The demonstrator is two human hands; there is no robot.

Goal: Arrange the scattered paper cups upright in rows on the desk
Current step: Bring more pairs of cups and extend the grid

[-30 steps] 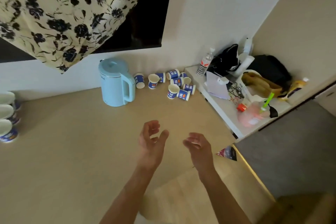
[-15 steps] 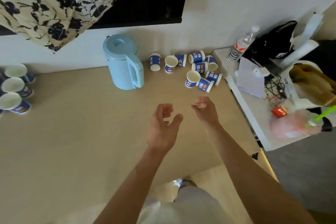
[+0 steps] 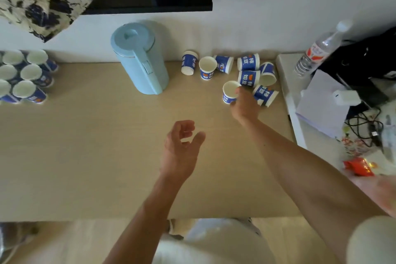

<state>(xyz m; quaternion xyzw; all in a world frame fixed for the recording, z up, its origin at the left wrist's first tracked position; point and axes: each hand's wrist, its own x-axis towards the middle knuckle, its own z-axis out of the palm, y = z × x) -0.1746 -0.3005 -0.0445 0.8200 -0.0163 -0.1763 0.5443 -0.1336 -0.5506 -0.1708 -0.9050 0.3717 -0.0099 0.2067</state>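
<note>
Several blue-and-white paper cups lie scattered at the desk's back right; most lie on their sides [image 3: 248, 61], and one stands upright [image 3: 207, 68]. Another upright cup [image 3: 228, 93] stands at the front of this cluster, and my right hand [image 3: 244, 105] holds it, thumb on the rim and fingers around its side. My left hand [image 3: 182, 148] hovers over the middle of the desk [image 3: 85, 146], fingers curled apart, holding nothing. At the far left, several cups [image 3: 25, 75] stand upright in rows.
A light blue kettle [image 3: 140, 58] stands at the back centre, between the two cup groups. A white side table [image 3: 300, 126] on the right carries a water bottle [image 3: 317, 49], a black bag, paper, cables and a red packet. A floral cloth hangs at top left.
My right hand has reached forward and right from mid-desk to the front upright cup and closed on it. My left hand stayed near the desk's middle. The view has moved closer to the desk.
</note>
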